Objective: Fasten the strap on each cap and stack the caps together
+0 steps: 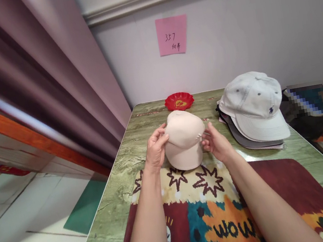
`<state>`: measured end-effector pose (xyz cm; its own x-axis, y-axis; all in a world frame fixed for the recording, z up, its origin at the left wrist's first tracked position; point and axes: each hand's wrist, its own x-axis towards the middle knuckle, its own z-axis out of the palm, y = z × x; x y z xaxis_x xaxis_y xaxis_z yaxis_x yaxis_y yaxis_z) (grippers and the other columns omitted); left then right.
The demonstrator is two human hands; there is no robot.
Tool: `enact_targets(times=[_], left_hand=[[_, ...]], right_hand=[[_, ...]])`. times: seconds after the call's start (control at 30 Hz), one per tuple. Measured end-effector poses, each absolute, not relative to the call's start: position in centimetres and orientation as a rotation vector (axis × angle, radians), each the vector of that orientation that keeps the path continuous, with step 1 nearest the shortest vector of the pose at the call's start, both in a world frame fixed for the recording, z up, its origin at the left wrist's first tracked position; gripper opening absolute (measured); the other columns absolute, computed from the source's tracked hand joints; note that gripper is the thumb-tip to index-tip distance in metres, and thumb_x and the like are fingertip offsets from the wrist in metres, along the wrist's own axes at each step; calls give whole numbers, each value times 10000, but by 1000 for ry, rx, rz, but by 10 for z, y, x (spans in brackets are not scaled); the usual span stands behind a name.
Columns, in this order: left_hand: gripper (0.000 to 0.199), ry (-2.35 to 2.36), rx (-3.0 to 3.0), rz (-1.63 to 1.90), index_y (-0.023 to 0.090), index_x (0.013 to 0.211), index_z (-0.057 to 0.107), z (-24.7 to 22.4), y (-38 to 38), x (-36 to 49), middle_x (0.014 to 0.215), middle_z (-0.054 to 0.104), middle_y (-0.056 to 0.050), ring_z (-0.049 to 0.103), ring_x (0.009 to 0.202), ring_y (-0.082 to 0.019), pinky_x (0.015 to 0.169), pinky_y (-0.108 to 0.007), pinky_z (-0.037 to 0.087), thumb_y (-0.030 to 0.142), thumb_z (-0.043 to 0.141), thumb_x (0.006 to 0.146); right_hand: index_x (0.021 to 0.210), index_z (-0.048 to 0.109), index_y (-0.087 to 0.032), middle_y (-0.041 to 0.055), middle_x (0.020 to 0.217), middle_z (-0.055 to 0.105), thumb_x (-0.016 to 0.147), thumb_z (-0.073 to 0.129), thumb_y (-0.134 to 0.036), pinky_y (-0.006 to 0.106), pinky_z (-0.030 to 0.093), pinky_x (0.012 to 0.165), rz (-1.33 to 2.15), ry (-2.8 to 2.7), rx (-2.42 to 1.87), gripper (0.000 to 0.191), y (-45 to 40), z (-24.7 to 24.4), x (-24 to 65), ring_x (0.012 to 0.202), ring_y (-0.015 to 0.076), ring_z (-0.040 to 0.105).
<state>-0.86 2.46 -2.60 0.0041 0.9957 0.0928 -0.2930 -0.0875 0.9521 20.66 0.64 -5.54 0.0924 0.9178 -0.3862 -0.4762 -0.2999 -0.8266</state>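
Centrally in the head view, a cream cap (185, 131) is held over the worktop (118, 161), its brim pointed to six o'clock. Whether the worktop is touched by it cannot be told.

With the cap taken as the clock's centre, its nine o'clock side is gripped between the thumb and fingers of the left hand (155, 149). Its three o'clock edge is met by the bent fingers of the right hand (217, 144); how firmly it is gripped there cannot be told.

At twelve o'clock, just beyond the cap, a red dish (179, 100) with a scalloped rim is seen, and higher up a pink note (172, 32) marked "357" is stuck to the wall (233, 34). Toward three o'clock, a white cap (251, 100) is stacked on darker headwear (236, 135). At six o'clock, the worktop is covered by a patterned mat (179, 225) printed "WOW". At ten o'clock, a purple curtain (73, 65) is hung.
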Motion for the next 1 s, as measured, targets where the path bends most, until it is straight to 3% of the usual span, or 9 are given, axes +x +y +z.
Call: enact_targets(times=[0.07,0.13,0.2,0.3,0.47,0.67,0.83,1.0], left_hand=[[251,954,1165,1382,196,850,677,-20,20,-3,1462,587,-105,560,1319,-290,973,-320,481,424,743,769],[360,1017,1222,1384,210,1054,673,-17,18,1,1468,580,-121,583,1297,-294,965,-343,500,497,678,837],[488,1048,1209,1386,216,1222,604,-16,18,3,1410,617,-132,632,1219,-273,937,-342,516,530,660,853],[585,1027,1169,1350,192,1286,550,-15,18,4,1297,675,-143,678,1096,-242,881,-317,528,514,709,824],[694,1002,1223,1258,170,1326,552,-8,13,4,1017,743,-86,696,861,-204,768,-296,535,419,813,734],[526,1049,1402,1268,181,1235,670,-14,16,2,1048,732,-83,669,944,-205,835,-292,519,299,778,734],[371,1140,1570,1100,192,1129,742,-21,18,0,801,668,-9,616,791,-172,816,-290,487,299,739,774],[208,1184,1675,1011,195,803,762,-14,14,4,844,725,-41,630,829,-213,807,-317,474,400,755,768]], right_hand=[[923,621,-217,-3,745,627,877,594,-711,183,501,454,1506,-508,-1081,497,7,-49,216,504,85,540],[911,627,-228,-6,747,633,819,641,-743,220,551,518,1446,-557,-1041,523,6,-45,224,541,108,561],[929,637,-239,-11,774,648,763,711,-729,231,542,525,1350,-630,-1033,523,5,-43,229,584,124,576],[943,637,-235,1,825,669,740,736,-709,236,507,536,1207,-796,-1074,525,4,-43,233,669,149,605],[1069,632,-218,76,1086,725,795,691,-661,301,539,790,1007,-1105,-1102,524,1,-37,238,987,237,671],[952,634,-219,28,1013,725,730,779,-368,322,510,884,961,-1187,-1100,305,2,-39,251,954,206,662],[840,686,-196,73,1011,756,755,677,-306,356,523,854,951,-1445,-1343,140,-4,-31,259,914,241,683],[892,732,-239,52,1115,761,764,686,-255,378,500,963,925,-1822,-1258,137,-16,-5,260,1059,272,684]])
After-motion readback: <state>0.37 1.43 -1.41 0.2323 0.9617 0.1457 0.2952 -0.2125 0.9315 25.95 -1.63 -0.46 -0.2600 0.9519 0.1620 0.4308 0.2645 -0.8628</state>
